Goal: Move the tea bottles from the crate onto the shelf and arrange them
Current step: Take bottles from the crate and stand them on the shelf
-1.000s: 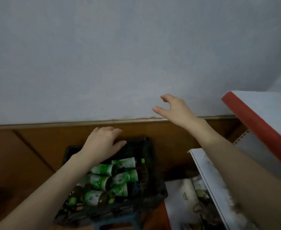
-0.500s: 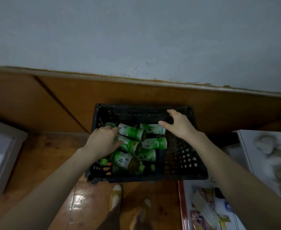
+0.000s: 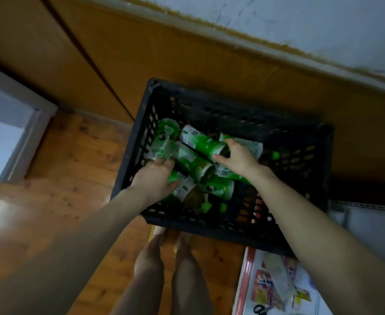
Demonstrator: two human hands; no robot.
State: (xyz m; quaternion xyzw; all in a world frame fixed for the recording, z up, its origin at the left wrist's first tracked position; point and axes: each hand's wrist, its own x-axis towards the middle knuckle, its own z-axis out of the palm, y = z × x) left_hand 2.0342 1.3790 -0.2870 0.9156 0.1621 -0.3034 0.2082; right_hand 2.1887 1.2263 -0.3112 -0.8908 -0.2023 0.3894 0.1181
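Observation:
A black plastic crate (image 3: 300, 142) stands on the wooden floor below me. Several green-labelled tea bottles lie piled in its left half. My left hand (image 3: 155, 178) reaches in from the near left. Its fingers curl round the near end of the leftmost bottle (image 3: 165, 135), which looks blurred and tilted. My right hand (image 3: 238, 159) lies over the middle of the pile, with the end of another bottle (image 3: 200, 142) between its spread thumb and its curled fingers. The right half of the crate holds no bottles. No shelf shows in this view.
A brown wooden wall panel (image 3: 209, 64) runs behind the crate, with a white wall above it. A white frame (image 3: 27, 133) stands at the left. A red-edged white surface with printed packets (image 3: 275, 289) lies at the lower right. My legs (image 3: 164, 269) are just before the crate.
The view has tilted down from the wall to the crate. My right hand has dropped from the air onto a bottle in the pile, and my left hand has shifted to the leftmost bottle.

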